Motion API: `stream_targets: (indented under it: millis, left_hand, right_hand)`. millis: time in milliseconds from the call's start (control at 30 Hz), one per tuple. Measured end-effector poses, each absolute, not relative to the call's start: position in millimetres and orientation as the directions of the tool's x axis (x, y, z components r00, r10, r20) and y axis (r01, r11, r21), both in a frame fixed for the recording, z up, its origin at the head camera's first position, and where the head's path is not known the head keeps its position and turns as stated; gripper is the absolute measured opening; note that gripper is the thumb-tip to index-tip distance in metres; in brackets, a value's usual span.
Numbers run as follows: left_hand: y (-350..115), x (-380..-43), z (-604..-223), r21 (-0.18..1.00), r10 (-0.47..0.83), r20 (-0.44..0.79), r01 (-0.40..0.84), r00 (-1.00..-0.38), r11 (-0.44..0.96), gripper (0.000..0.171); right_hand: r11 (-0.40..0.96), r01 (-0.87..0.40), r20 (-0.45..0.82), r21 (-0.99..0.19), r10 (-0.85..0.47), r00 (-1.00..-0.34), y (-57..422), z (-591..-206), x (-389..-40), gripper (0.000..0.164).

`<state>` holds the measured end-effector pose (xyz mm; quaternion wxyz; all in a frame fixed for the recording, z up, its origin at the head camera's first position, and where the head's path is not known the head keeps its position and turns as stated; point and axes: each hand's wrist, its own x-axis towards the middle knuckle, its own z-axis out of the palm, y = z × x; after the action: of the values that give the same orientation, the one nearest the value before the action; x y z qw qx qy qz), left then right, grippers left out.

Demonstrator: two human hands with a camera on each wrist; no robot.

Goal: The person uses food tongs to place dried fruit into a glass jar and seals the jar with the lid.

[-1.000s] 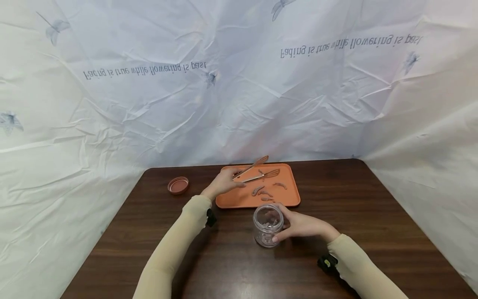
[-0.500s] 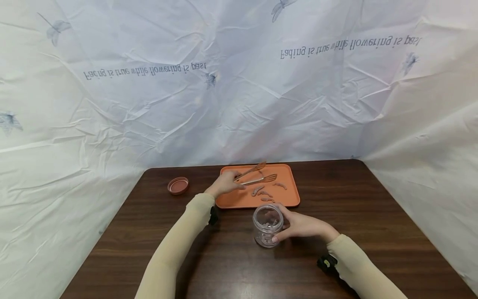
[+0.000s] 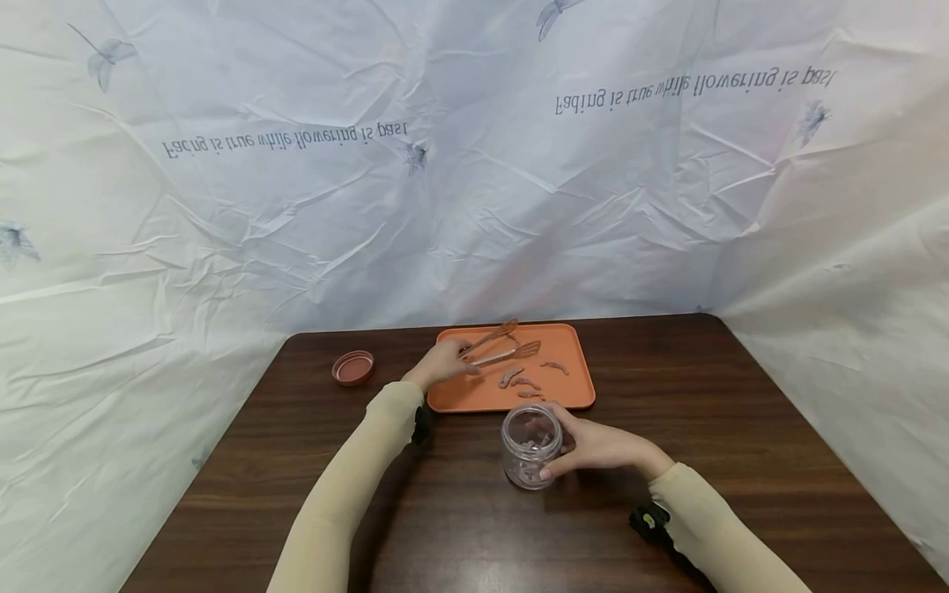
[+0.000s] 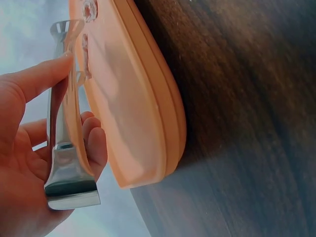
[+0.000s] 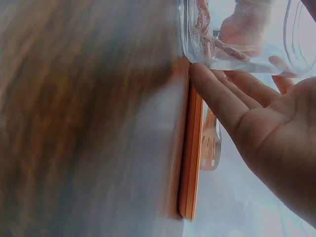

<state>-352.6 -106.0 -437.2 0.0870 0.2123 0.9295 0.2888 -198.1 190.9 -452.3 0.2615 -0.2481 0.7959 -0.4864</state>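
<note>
In the head view my left hand (image 3: 443,362) grips metal tongs (image 3: 500,357) over the orange tray (image 3: 474,400). Their two slotted heads stand spread apart, pointing right. The left wrist view shows the thumb on one arm of the tongs (image 4: 64,165) and the fingers curled behind the other. Several thin, brownish strips (image 3: 511,377) lie on the tray, right of my left hand. In front of the tray stands an open clear jar (image 3: 513,463) with similar pieces at its bottom. My right hand (image 3: 596,445) holds it from the right, thumb at the near side.
A round reddish-brown lid (image 3: 353,368) lies left of the tray on the dark wooden table (image 3: 726,428). White printed cloth (image 3: 474,206) hangs behind the table and along both sides.
The tongs have come down a little toward the tray and shifted left with my left hand, their heads still apart. My right hand and the jar have stayed in place.
</note>
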Motion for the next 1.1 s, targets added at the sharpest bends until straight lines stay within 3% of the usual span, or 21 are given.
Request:
stream_targets:
  millis: [267, 633, 1100]
  left_hand:
    - [-108, -355, -440, 0.544, 0.431, -0.045, 0.339, -0.901, 0.767, 0.059]
    - [-106, -351, -441, 0.503, 0.433, -0.002, 0.373, -0.901, 0.780, 0.039]
    - [-108, -349, -447, 0.424, 0.425, 0.017, 0.391, -0.905, 0.817, 0.034]
  right_hand:
    - [0.441, -0.160, -0.179, -0.883, -0.632, -0.754, 190, -451, -199, 0.113]
    - [0.457, -0.172, -0.177, -0.873, -0.625, -0.760, 190, -450, -198, 0.114]
    - [0.438, -0.175, -0.167, -0.882, -0.637, -0.753, 190, -448, -198, 0.111]
